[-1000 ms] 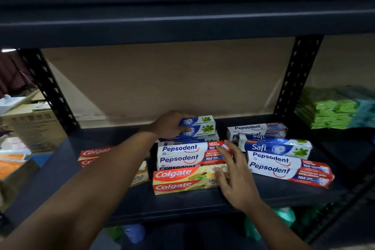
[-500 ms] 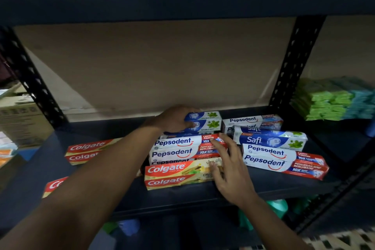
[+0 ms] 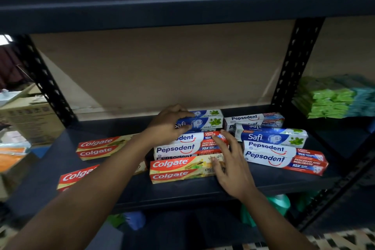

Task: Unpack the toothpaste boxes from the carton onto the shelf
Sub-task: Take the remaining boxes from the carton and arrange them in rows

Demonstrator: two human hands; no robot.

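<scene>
Toothpaste boxes lie on the dark shelf [image 3: 182,193]. My left hand [image 3: 166,126] grips the left end of the stacked blue Safi boxes [image 3: 207,122] at the back. In front of them sits a stack of Pepsodent boxes [image 3: 178,148], and in front of that a Colgate box [image 3: 178,168]. My right hand [image 3: 231,166] has its fingers spread, touching the right ends of the Colgate box and the Pepsodent stack. More Colgate boxes [image 3: 97,146] lie to the left, partly hidden by my left arm.
To the right lie another Safi box [image 3: 269,137] and Pepsodent boxes [image 3: 284,156]. A black perforated post [image 3: 294,63] divides off a bay with green packs [image 3: 332,99]. A brown carton [image 3: 30,115] stands beyond the shelf's left post. An upper shelf hangs overhead.
Both hands stay on the same boxes. My left hand has slid slightly further over the Safi boxes. The view has shifted a little.
</scene>
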